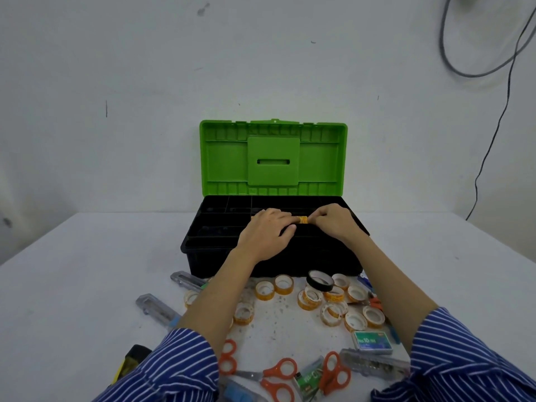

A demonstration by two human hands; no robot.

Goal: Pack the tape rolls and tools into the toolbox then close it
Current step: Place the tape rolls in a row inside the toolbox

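The black toolbox (203,248) stands open on the table, its green lid (223,158) upright against the wall. Both hands are over its divided tray. My right hand (333,221) pinches a small yellow tape roll (302,219) at the tray's middle. My left hand (268,227) rests palm down beside that roll, fingers curled over it; a bit of yellow shows at its far edge. Several yellow tape rolls (274,287) and one black tape roll (319,280) lie in front of the box. Orange scissors (278,375) lie near the front edge.
Clear-handled utility knives (156,309) lie left of the box and at front right (374,362). A green staple box (371,340), a second staple box (307,378) and a yellow-black tool (129,364) sit near the front. Cables hang on the wall at right (493,134).
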